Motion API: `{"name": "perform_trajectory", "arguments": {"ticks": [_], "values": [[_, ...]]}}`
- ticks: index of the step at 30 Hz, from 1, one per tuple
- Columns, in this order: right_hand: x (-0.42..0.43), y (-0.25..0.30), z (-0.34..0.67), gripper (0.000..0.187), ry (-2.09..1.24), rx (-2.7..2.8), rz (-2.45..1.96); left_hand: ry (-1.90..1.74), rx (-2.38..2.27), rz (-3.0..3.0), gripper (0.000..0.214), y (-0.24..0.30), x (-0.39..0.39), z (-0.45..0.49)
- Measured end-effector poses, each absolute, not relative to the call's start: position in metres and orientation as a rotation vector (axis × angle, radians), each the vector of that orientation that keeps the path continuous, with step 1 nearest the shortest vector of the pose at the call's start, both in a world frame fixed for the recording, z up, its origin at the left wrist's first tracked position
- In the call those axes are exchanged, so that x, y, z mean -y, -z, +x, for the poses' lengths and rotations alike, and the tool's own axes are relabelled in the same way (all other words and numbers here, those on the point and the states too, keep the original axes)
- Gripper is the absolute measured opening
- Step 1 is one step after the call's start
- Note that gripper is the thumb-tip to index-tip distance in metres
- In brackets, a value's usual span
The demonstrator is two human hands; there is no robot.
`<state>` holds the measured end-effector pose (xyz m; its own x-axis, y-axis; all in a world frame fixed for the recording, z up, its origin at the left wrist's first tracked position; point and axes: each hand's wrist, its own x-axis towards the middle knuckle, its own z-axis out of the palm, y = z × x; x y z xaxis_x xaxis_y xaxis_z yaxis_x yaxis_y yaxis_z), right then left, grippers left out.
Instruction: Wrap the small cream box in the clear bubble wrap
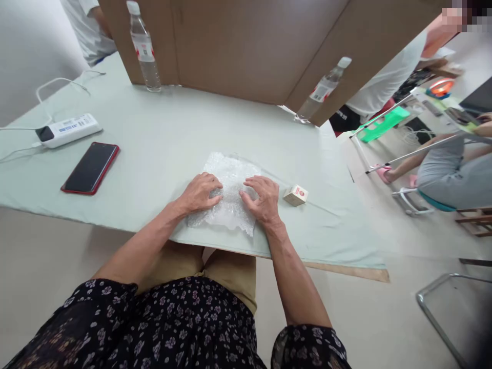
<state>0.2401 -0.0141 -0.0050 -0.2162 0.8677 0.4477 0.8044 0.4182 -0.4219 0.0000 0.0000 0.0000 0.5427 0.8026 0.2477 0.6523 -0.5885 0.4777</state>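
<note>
**Two hands pressing on one sheet of bubble wrap at a cloth-covered table**

Far to the left of the hands lies one white, oblong power strip (69, 129) with a thin white cable (57, 84) looping behind it. Nearer, but still well left of the left hand, one flat smartphone (90, 167) in a red case rests face up, its screen dark and glossy.

Beyond the hands stand two clear plastic water bottles with white caps. One bottle (143, 48) is ahead and to the left, and the second bottle (322, 89) is ahead and to the right. Both stand against a smooth brown partition (249, 46).

The table (172, 128) is covered with a pale green cloth, lightly creased.

The left hand (200, 193) lies palm down with its fingers bent, their tips pushing into the one sheet of bubble wrap (229, 174). The wrap is clear, crinkled and roughly rectangular. It lies directly under and between both hands, close to the near table edge. The right hand (261, 199) also lies palm down on the wrap, fingers spread and slightly curled. Neither hand is closed around anything; both press on the sheet. Whether anything lies beneath the wrap cannot be told.

Just right of the right hand, not touching it, sits one small cream cardboard box (295, 195) with a red round mark on its end.

Further right, away from the table, other people sit.
</note>
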Motion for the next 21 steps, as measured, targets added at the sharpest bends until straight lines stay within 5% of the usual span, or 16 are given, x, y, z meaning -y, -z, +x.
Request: {"name": "perform_trajectory", "arguments": {"ticks": [21], "values": [[0.018,0.010,0.231,0.019,-0.314,2.303,-1.224,-0.622,-1.228,2.499,0.024,0.002,0.001,0.001]]}}
